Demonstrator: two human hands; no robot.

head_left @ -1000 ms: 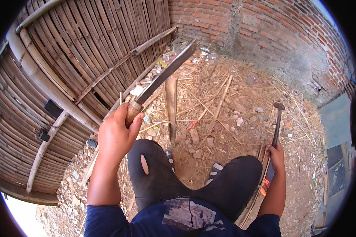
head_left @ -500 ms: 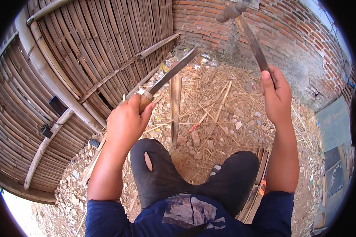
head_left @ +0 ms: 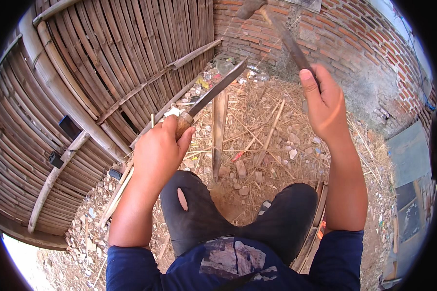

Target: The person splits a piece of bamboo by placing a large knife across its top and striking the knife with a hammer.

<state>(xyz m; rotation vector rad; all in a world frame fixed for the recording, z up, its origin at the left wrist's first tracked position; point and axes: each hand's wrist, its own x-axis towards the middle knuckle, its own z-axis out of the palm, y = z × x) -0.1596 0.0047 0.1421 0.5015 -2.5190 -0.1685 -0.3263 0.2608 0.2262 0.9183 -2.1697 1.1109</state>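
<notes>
My left hand (head_left: 156,151) is wrapped round the wooden handle of a machete (head_left: 217,88). Its dark blade slants up and to the right, crossing the top end of a standing piece of split bamboo (head_left: 218,136); whether the edge is in the bamboo I cannot tell. My right hand (head_left: 328,103) grips a hammer (head_left: 290,44) by its long dark handle, thumb along it. The hammer's head is raised at the top of the view, beyond the blade's tip and apart from it. The bamboo's lower end rests on the ground in front of my knees.
A bamboo-slat wall (head_left: 145,53) stands on the left, a brick wall (head_left: 257,36) at the back. Straw, stones and litter cover the ground (head_left: 291,140). Split bamboo pieces (head_left: 308,233) lie beside my right leg. Grey sheets (head_left: 409,153) lean at the right.
The hammer has swung to the left and a little upward with my right hand. My left hand and the machete have shifted slightly to the right.
</notes>
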